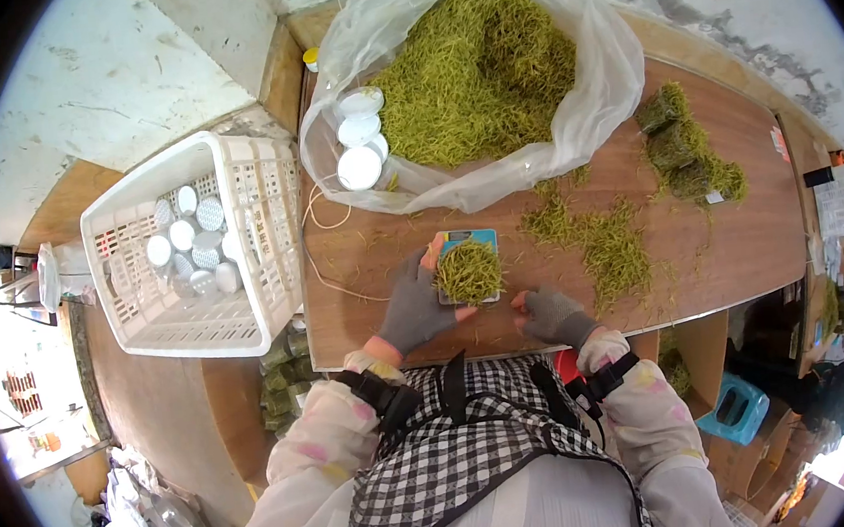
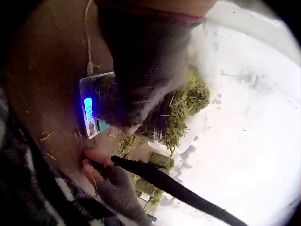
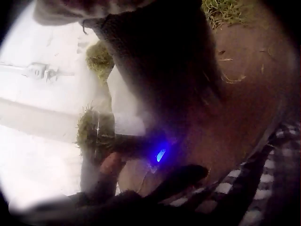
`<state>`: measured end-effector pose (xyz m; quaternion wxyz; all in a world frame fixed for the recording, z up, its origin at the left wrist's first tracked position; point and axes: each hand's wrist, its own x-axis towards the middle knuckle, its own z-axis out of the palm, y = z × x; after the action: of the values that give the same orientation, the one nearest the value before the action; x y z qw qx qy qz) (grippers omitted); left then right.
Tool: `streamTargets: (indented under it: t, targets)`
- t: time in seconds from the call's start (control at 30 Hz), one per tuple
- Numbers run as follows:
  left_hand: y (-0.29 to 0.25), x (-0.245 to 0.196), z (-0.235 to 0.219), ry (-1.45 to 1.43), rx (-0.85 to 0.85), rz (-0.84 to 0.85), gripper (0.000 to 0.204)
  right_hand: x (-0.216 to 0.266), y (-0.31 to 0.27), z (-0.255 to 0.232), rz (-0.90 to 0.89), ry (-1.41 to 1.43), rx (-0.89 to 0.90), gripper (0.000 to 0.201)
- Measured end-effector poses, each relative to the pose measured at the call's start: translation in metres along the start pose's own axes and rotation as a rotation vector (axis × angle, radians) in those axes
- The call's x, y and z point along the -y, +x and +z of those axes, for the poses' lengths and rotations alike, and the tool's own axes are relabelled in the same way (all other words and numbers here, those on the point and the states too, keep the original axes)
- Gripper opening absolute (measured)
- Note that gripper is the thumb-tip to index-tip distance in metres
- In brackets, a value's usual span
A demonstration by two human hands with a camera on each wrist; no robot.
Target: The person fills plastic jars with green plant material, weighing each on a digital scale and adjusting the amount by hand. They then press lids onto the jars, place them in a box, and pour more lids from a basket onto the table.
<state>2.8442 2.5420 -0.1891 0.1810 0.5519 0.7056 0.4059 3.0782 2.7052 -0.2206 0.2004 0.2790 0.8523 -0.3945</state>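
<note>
A clear tub [image 2: 157, 120], heaped with yellow-green dried plant shreds [image 1: 470, 271], stands on a small digital scale [image 1: 480, 236]. My left hand [image 1: 416, 304] in a grey fingerless glove holds the tub from the left, thumb at its near side and fingers at its far side. Blue digits glow on the scale's display [image 2: 88, 110] in the left wrist view. My right hand [image 1: 553, 315], gloved alike, rests near the table's front edge, right of the scale. Its fingers are loosely bent, with nothing seen between them.
Behind the scale lies a big clear plastic bag [image 1: 615, 56] of the same shreds, with several white lids [image 1: 361, 166] at its left. A white basket [image 1: 268, 227] of lidded tubs stands left. Loose shreds [image 1: 614, 252] and filled tubs [image 1: 678, 146] lie right. A cable [image 1: 327, 272] crosses the table.
</note>
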Motion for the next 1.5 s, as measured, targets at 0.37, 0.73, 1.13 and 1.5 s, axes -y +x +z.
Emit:
streamTargets:
  t: [0.37,0.73,1.13,1.5]
  targets:
    - [0.025,0.019,0.014,-0.103,0.071,-0.05,0.109,-0.039,-0.035,-0.001,0.042,0.105,0.14,0.029]
    - [-0.042,0.055,-0.031,-0.092,-0.068,-0.325,0.116,-0.072,-0.037,0.002,0.176,0.52,-0.599,0.027]
    - [-0.061,0.035,-0.039,0.039,0.01,-0.434,0.098,0.022,0.012,0.024,-0.121,0.542,0.039,0.037]
    - [0.04,0.009,0.007,-0.018,0.042,0.001,0.102,-0.014,-0.019,0.01,0.049,0.397,-0.151,0.035]
